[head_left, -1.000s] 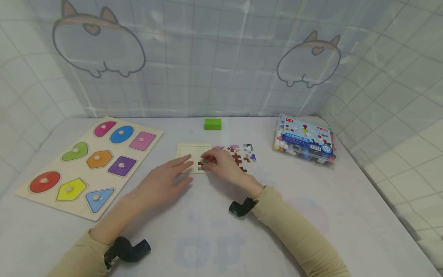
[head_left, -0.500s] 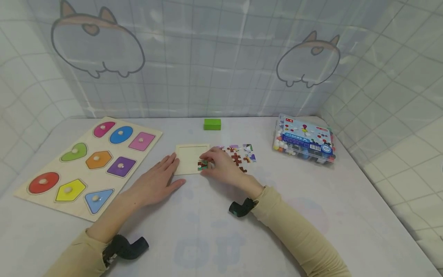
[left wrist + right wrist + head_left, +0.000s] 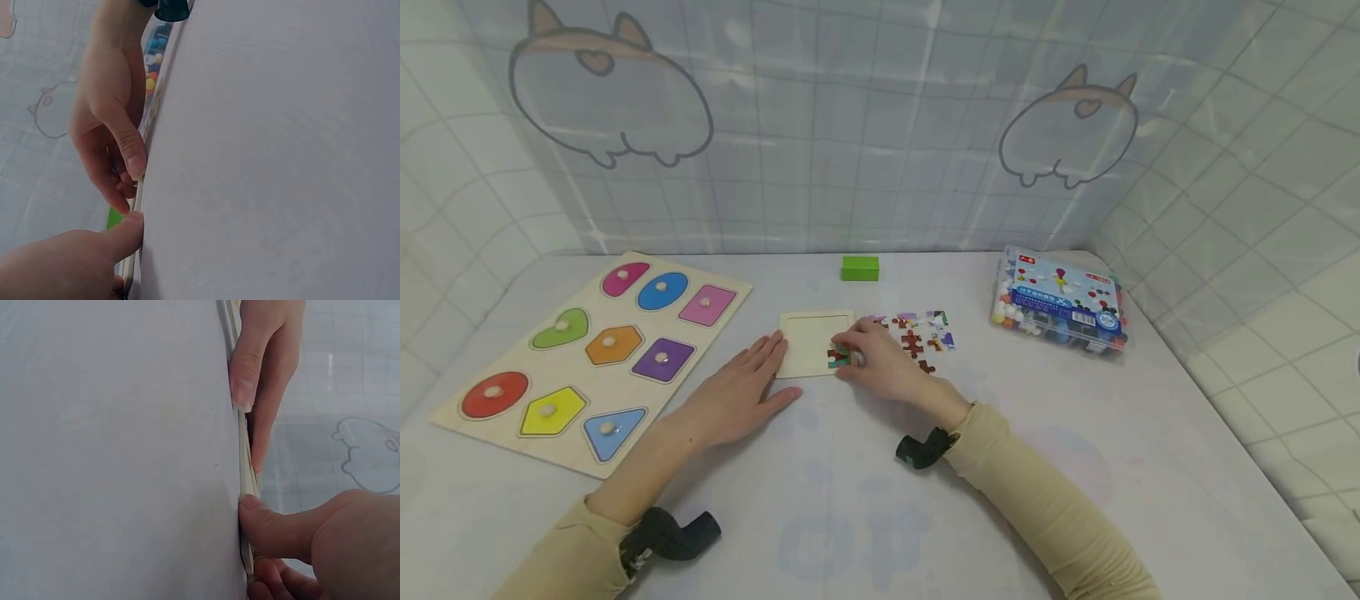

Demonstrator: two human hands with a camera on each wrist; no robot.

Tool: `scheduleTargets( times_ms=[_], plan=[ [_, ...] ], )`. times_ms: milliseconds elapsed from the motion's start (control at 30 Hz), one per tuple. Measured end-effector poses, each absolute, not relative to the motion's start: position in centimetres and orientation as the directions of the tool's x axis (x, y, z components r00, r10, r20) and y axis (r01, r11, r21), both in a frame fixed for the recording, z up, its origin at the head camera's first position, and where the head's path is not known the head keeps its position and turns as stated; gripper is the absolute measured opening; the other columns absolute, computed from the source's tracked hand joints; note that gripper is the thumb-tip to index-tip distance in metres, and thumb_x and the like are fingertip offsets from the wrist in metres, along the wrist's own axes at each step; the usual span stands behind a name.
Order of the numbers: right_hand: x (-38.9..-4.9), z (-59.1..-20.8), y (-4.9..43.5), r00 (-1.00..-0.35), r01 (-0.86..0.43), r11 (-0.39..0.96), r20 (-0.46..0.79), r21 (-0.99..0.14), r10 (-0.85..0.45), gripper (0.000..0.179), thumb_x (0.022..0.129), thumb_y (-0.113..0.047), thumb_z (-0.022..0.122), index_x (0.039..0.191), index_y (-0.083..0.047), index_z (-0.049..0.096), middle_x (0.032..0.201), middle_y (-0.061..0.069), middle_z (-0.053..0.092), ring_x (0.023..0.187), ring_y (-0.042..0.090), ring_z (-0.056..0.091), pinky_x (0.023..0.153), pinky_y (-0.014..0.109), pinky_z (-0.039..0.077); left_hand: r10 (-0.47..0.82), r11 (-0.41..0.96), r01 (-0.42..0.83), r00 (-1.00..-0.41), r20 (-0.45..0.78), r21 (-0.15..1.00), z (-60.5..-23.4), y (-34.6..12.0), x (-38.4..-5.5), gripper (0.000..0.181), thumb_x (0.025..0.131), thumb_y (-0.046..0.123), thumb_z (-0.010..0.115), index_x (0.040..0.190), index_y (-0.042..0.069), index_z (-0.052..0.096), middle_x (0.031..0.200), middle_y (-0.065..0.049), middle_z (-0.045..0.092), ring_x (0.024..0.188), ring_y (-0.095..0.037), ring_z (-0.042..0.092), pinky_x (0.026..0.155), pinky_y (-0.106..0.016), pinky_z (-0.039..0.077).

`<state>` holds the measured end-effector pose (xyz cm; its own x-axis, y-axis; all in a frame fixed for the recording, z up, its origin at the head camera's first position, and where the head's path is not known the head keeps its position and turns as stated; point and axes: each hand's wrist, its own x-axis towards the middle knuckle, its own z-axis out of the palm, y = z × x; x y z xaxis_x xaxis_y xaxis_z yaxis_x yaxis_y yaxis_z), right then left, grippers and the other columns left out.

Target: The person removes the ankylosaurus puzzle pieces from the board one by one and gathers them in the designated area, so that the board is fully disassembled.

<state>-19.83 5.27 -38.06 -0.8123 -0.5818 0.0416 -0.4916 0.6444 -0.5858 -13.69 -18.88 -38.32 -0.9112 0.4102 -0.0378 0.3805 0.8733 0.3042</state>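
A small wooden puzzle tray [image 3: 805, 343] lies in the middle of the table, its inside mostly bare. At its front right corner sit brown and green jigsaw pieces [image 3: 837, 360]. My right hand [image 3: 887, 362] bends over that corner, thumb and curled fingers around a jigsaw piece mostly hidden by them. In the right wrist view the right thumb [image 3: 275, 531] is right at the tray's thin edge. My left hand [image 3: 741, 396] lies flat with straight fingers, their tips on the tray's left edge. Loose jigsaw pieces [image 3: 912, 342] are spread to the right, partly behind the right hand.
A large knobbed shape board [image 3: 647, 392] lies on the left. A green block [image 3: 860, 268] stands at the back. At the back right is a clear plastic box [image 3: 1060, 304] of coloured balls. A tiled-pattern curtain [image 3: 850, 125] hangs behind the table.
My left hand has come down from above the tray to its left edge, and the tray has shifted slightly left. My right hand stays at the corner, its fingers moving only a little.
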Motion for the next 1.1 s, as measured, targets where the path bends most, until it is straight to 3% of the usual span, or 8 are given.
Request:
scheduleTargets(
  times_ms=[833, 1100],
  plan=[
    [-19.33, -38.0, 5.05, -0.82, -0.486, 0.661, 0.037, -0.571, -0.571, 0.045, 0.093, -0.015, 0.072, 0.135, -0.007, 0.061, 0.116, 0.008, 0.053, 0.102, 0.019, 0.045, 0.084, 0.028, 0.042, 0.41, 0.877, 0.386, -0.912, -0.028, 0.287, -38.17, -18.69, -13.61, 0.081, 0.101, 0.045, 0.054, 0.155, -0.007, 0.023, 0.163, -0.024, 0.02, 0.15, -0.043, 0.021, 0.121, -0.056, 0.021],
    [-19.46, -38.32, 4.99, -0.832, -0.466, 0.641, 0.056, -0.611, -0.552, 0.042, 0.09, -0.013, 0.075, 0.13, -0.01, 0.06, 0.111, 0.006, 0.054, 0.104, 0.019, 0.049, 0.091, 0.032, 0.046, 0.409, 0.875, 0.385, -0.912, -0.024, 0.292, -38.17, -18.71, -13.54, 0.081, 0.101, 0.044, 0.055, 0.155, -0.007, 0.024, 0.163, -0.025, 0.021, 0.15, -0.043, 0.021, 0.121, -0.056, 0.022]
  ],
)
